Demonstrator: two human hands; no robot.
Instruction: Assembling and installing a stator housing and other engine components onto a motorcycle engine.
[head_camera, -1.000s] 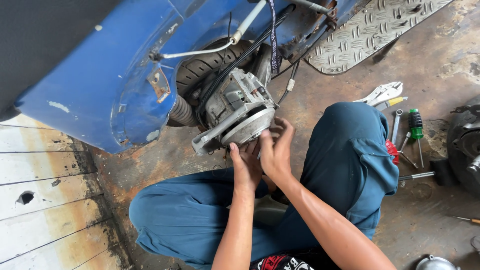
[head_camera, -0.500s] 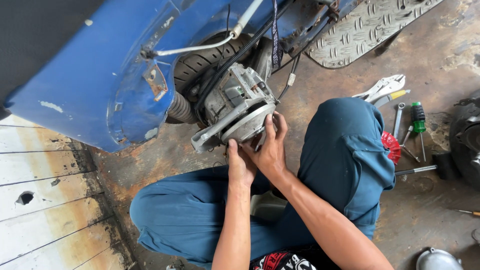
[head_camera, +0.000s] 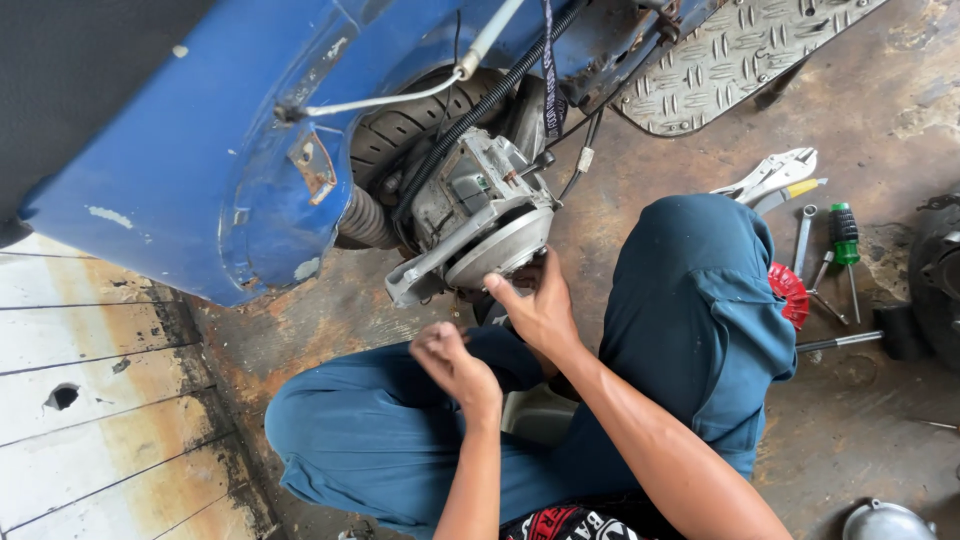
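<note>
The right hand (head_camera: 540, 310) presses its fingers against the lower edge of the grey cast-metal scooter engine casing (head_camera: 480, 225), which hangs under the blue steel body panel (head_camera: 200, 150). The left hand (head_camera: 452, 362) is curled, apart from the casing; whether it pinches anything I cannot tell. The casing remains mounted. Black cables (head_camera: 480, 110) crowd it; locking pliers (head_camera: 770, 175) and a green-handled screwdriver (head_camera: 845, 228) lie nearby.

Dull cast metal, grimy and rough, on the engine casing (head_camera: 480, 225); chipped glossy paint over steel on the blue body panel (head_camera: 200, 150). Ribbed black rubber on the tyre (head_camera: 400, 125), embossed bare metal on the tread plate (head_camera: 740, 60). Stained rough concrete floor (head_camera: 880, 420), matt cotton trousers (head_camera: 700, 310).
</note>
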